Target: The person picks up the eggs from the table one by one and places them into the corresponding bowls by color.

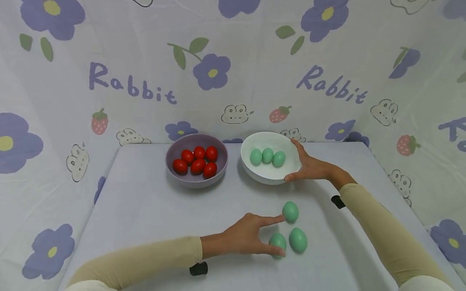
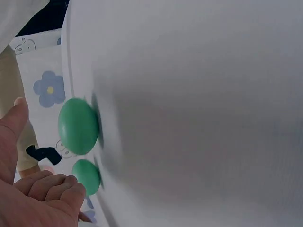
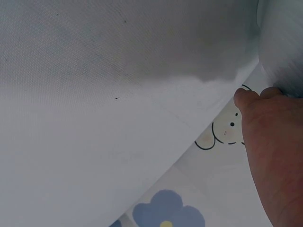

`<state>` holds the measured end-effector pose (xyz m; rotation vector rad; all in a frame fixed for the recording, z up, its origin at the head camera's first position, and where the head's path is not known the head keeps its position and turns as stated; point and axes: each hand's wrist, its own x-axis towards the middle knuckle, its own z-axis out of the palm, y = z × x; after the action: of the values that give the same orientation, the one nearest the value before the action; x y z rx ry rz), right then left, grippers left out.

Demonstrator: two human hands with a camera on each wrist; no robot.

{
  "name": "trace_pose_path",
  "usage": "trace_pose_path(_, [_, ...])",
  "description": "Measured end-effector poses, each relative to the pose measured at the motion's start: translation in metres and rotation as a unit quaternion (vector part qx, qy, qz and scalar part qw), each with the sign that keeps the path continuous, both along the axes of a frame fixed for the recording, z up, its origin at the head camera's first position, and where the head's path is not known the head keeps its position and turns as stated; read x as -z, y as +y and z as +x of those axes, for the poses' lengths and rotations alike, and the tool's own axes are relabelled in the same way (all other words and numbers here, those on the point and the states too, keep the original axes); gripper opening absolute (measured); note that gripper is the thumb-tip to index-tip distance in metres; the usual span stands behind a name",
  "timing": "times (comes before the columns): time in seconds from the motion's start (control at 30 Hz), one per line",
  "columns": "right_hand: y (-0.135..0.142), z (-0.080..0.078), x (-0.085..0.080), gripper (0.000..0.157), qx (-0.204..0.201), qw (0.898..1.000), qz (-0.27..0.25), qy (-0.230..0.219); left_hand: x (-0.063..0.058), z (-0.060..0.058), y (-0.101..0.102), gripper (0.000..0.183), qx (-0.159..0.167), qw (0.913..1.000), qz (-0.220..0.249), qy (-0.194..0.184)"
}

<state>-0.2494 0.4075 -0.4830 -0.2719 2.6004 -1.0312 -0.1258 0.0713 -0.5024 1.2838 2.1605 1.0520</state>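
Three green eggs lie on the table at front right: a far egg (image 1: pixel 290 212), a near-left egg (image 1: pixel 278 242) and a near-right egg (image 1: pixel 298 241). My left hand (image 1: pixel 242 236) reaches in from the left with thumb and fingers spread. Its fingertips come right at the far egg, and the thumb overlaps the near-left egg. Two green eggs, the larger one (image 2: pixel 78 126) closest, show past that hand in the left wrist view. With my right hand (image 1: pixel 309 165) I hold the right side of a white bowl (image 1: pixel 251 171), thumb at the front rim, fingers behind. Three green eggs (image 1: pixel 267 155) sit inside.
A purple bowl (image 1: pixel 196 184) with several red eggs (image 1: pixel 198 166) stands left of the white bowl at the back of the white table (image 1: pixel 142 202). Behind and beside the table hangs a cloth (image 1: pixel 145 48) printed with flowers and rabbits.
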Motion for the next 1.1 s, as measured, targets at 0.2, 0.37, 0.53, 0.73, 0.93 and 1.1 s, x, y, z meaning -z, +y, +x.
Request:
trace_pose_path(0.2, [-0.001, 0.000, 0.000, 0.145, 0.005, 1.000, -0.001, -0.009, 0.014, 0.006, 0.000, 0.079, 0.017, 0.9998, -0.006, 0.005])
trace_pose_path(0.37, [-0.003, 0.000, -0.002, 0.145, 0.006, 1.000, 0.002, -0.010, 0.020, 0.010, 0.002, 0.073, 0.026, 0.9994, 0.006, 0.023])
trace_pose_path(0.53, [-0.003, -0.001, -0.004, 0.145, 0.008, 1.000, 0.001, -0.009, 0.020, 0.012, 0.003, 0.065, 0.028, 0.9989, 0.007, 0.037])
trace_pose_path(0.73, [-0.003, -0.001, -0.004, 0.145, 0.007, 1.000, 0.001, -0.010, 0.020, 0.012, 0.003, 0.060, 0.024, 0.9994, 0.001, 0.024])
trace_pose_path(0.93, [-0.004, -0.001, -0.007, 0.144, 0.006, 1.000, 0.002, -0.010, 0.021, 0.011, 0.002, 0.061, 0.026, 0.9994, 0.009, 0.023])
trace_pose_path(1.1, [-0.003, 0.001, -0.004, 0.144, 0.008, 1.000, 0.003, -0.015, 0.023, 0.010, 0.003, 0.060, 0.034, 0.9993, 0.008, 0.012])
